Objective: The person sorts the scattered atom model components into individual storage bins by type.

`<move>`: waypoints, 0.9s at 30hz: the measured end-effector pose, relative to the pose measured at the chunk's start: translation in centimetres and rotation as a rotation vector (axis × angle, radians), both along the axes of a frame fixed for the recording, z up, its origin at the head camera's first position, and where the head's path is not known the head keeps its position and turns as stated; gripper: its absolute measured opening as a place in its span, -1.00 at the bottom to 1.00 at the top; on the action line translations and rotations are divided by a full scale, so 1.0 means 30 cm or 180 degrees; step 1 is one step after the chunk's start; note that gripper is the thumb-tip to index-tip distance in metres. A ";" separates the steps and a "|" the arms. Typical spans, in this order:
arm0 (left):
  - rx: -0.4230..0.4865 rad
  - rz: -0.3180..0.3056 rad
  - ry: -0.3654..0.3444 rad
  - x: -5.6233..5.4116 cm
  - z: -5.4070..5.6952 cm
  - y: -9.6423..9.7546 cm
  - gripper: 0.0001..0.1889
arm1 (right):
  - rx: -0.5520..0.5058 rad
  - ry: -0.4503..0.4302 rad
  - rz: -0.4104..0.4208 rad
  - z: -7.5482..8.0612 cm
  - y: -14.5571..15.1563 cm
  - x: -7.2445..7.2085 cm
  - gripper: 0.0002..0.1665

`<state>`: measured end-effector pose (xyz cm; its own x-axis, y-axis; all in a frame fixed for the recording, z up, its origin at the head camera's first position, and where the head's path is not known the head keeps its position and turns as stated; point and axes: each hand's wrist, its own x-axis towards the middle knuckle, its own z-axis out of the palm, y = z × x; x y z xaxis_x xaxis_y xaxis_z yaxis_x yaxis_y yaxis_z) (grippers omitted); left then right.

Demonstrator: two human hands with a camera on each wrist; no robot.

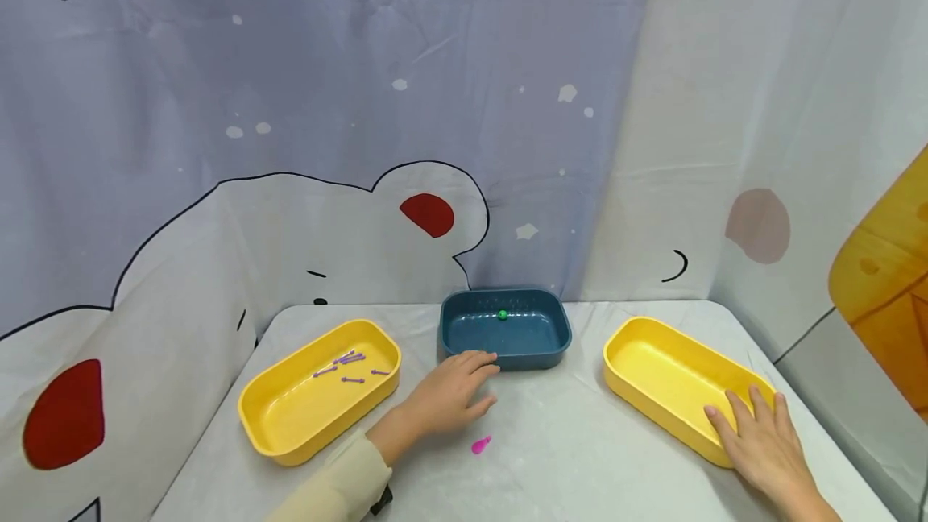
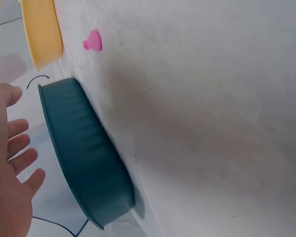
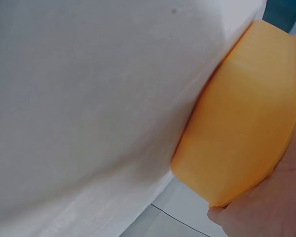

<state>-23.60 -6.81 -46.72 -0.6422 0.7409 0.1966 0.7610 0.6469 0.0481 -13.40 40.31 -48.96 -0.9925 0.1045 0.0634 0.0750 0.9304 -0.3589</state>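
My left hand (image 1: pixel 451 393) hovers before the front wall of the teal tray (image 1: pixel 540 362), fingers spread and nothing held. Inside that tray lies a small green ball (image 1: pixel 503 315). A small pink piece (image 1: pixel 481 445), wide at one end and narrow at the other, lies on the cloth just below the left hand; the left wrist view also shows this pink piece (image 2: pixel 93 41). My right hand (image 1: pixel 764 440) rests on the near end of the right yellow tray (image 1: pixel 648 409), fingers reaching over its rim. In the right wrist view this hand (image 3: pixel 274 197) touches the tray's edge.
A second yellow tray (image 1: pixel 279 425) stands at the left, with several small purple sticks (image 1: pixel 352 380) with knobbed ends in it. White cloth (image 1: pixel 558 457) covers the table. Printed curtains (image 1: pixel 406 119) hang behind and to the right.
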 end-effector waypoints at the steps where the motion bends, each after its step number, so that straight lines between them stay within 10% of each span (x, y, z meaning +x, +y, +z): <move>1: 0.0002 -0.0029 -0.0024 0.004 -0.001 -0.003 -0.48 | -0.0002 0.0007 0.0010 0.002 0.000 -0.001 -0.08; 19: -0.0294 -0.0373 -0.0523 0.081 -0.057 -0.053 -0.73 | 0.0017 0.0019 0.0034 0.007 0.001 0.004 -0.10; 27: -0.0229 -0.0226 -0.0883 0.084 -0.089 -0.069 -0.69 | 0.0040 0.0041 0.0028 0.014 -0.002 -0.002 -0.10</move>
